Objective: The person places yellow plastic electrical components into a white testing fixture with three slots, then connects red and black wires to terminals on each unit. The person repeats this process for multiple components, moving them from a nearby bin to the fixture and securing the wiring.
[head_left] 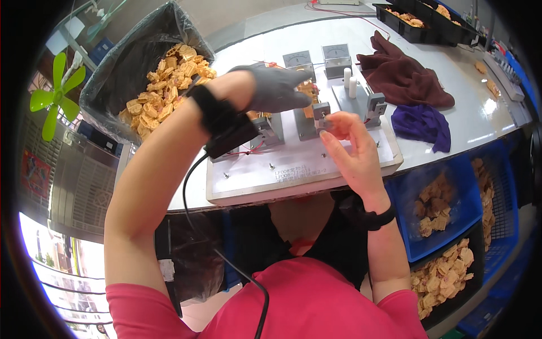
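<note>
My left hand (276, 89), in a grey glove, reaches across the white test board (243, 183) from the left. Its fingers close about a tan plastic part (307, 93) seated on the middle grey fixture (305, 129). Bare, my right hand (353, 148) comes from the right, with thumb and fingertips at the small grey metal block (321, 111) on that fixture's near end. The fixture (271, 133) to the left is partly hidden under my left hand and wrist. The right fixture (344, 97) carries two white posts (353, 87).
Two meters (337, 53) (297, 59) stand behind the fixtures. A lined bin (141, 45) of tan parts is at far left. Brown (401, 73) and purple cloths (420, 127) lie right; a blue tub (409, 226) is below. A black cable (226, 257) hangs from my left wrist. A green fan (57, 97) stands left.
</note>
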Available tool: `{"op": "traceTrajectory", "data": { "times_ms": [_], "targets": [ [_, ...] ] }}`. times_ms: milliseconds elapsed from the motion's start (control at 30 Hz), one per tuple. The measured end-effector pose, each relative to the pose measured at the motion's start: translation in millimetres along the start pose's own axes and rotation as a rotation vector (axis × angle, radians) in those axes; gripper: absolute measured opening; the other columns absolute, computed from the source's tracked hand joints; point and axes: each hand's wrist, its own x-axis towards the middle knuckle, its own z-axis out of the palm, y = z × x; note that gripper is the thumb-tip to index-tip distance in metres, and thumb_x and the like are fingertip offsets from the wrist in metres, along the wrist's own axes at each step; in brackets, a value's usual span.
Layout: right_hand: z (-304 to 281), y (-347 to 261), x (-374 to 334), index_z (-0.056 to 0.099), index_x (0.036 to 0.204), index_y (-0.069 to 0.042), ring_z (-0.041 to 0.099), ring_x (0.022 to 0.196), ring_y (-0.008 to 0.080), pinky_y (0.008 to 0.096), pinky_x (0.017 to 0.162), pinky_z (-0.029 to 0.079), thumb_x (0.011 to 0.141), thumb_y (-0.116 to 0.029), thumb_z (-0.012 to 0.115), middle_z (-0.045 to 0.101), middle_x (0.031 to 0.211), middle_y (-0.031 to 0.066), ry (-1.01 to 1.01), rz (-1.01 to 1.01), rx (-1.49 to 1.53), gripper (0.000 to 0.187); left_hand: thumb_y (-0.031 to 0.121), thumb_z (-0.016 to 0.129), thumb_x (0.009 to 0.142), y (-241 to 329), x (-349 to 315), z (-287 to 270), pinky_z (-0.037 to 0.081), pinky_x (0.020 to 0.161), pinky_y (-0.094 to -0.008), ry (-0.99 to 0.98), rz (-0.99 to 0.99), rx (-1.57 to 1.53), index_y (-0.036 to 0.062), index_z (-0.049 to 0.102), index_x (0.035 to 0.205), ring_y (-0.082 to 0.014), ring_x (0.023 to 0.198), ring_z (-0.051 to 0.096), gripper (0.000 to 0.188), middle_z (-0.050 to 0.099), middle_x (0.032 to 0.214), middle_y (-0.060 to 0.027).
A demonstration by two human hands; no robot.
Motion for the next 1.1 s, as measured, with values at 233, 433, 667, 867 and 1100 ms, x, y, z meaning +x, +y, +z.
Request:
{"op": "traceTrajectory", "data": {
  "times_ms": [233,433,667,867,1100],
  "targets": [
    [-9.3,4.7,-7.2,0.064,0.100,-0.002,0.062,0.087,0.0185,0.0319,0.078,0.048,0.091,-0.009,0.068,0.063,0.095,0.0072,0.078,0.090,-0.091,0.012,0.023,0.060,0.099,-31.5,-145.3,19.0,0.041,0.109,-0.0358,0.489,-0.136,-0.514,0.0046,0.042,0.150,-0.0226,0.127,0.052,0.056,0.054,0.141,-0.0158],
    [-13.2,-16.2,-5.4,0.066,0.091,-0.002,0.060,0.088,0.0307,0.0381,0.079,0.047,0.087,-0.007,0.069,0.060,0.090,0.0113,-0.332,-0.088,-0.628,0.008,0.011,0.060,0.098,-111.5,-227.0,146.4,0.043,0.105,-0.0338,0.669,-0.544,-0.748,0.0005,0.049,0.143,-0.0197,0.122,0.054,0.047,0.057,0.137,-0.0122],
    [-17.4,-24.7,3.8,0.066,0.095,-0.001,0.060,0.092,0.0308,0.0377,0.083,0.048,0.088,-0.005,0.068,0.060,0.094,0.0114,-0.454,0.051,-0.597,0.008,0.015,0.064,0.093,-132.3,-187.8,238.2,0.050,0.082,-0.0337,0.751,-0.598,-0.770,0.0081,0.064,0.126,-0.0203,0.095,0.060,0.033,0.063,0.106,-0.0087],
    [-12.1,-20.4,0.6,0.066,0.096,-0.002,0.059,0.090,0.0308,0.0376,0.082,0.047,0.089,-0.005,0.068,0.060,0.093,0.0116,-0.427,0.080,-0.667,0.008,0.016,0.063,0.087,-120.8,-166.1,257.7,0.048,0.080,-0.0398,0.820,-0.633,-0.249,0.0161,0.069,0.115,-0.0274,0.090,0.059,0.028,0.061,0.098,-0.0082],
    [-6.2,-19.6,-2.8,0.064,0.095,-0.001,0.058,0.086,0.0302,0.0377,0.079,0.046,0.090,-0.006,0.066,0.059,0.090,0.0116,-0.388,0.097,-0.749,0.007,0.016,0.064,0.088,-119.2,-165.2,255.6,0.048,0.078,-0.0393,0.853,-0.647,-0.234,0.0148,0.070,0.114,-0.0271,0.088,0.060,0.026,0.061,0.095,-0.0079]
  ]
}}
